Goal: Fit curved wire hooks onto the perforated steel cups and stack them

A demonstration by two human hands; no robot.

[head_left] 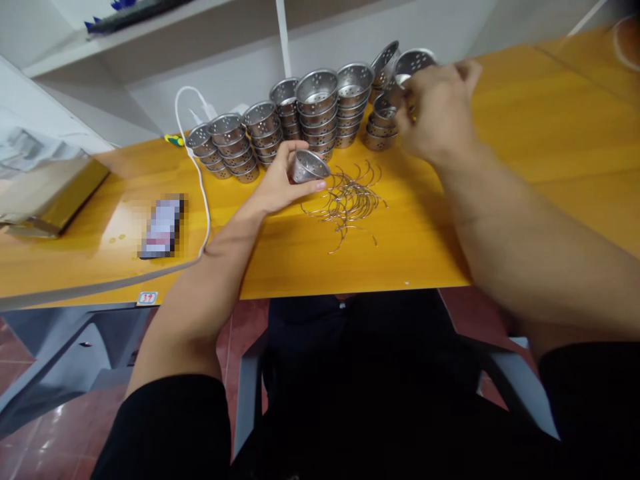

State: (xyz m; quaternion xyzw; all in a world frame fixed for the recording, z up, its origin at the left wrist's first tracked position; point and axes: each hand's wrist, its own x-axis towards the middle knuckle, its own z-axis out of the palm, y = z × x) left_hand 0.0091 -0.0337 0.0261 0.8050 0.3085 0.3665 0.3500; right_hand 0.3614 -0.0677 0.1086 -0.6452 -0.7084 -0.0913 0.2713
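My left hand [283,179] holds a small perforated metal cup [306,167] by its sides, tilted, with fingers and thumb around it. Just right of that cup, thin curved metal wires [353,197] lie in a loose pile on the table. My right hand [437,110] is over the far right end of the cups and is smeared by motion. Beside its fingers are a short cup stack [381,137] and an upright-looking cup [414,61] partly hidden behind the hand. Whether those fingers grip a cup cannot be made out.
Several stacks of perforated cups [317,100] stand along the back of the wooden table [280,257]. At left lie a phone [163,227], a white cable [204,200], a cardboard box [50,193] and a yellow-green tool [174,140]. A white shelf [150,27] rises behind.
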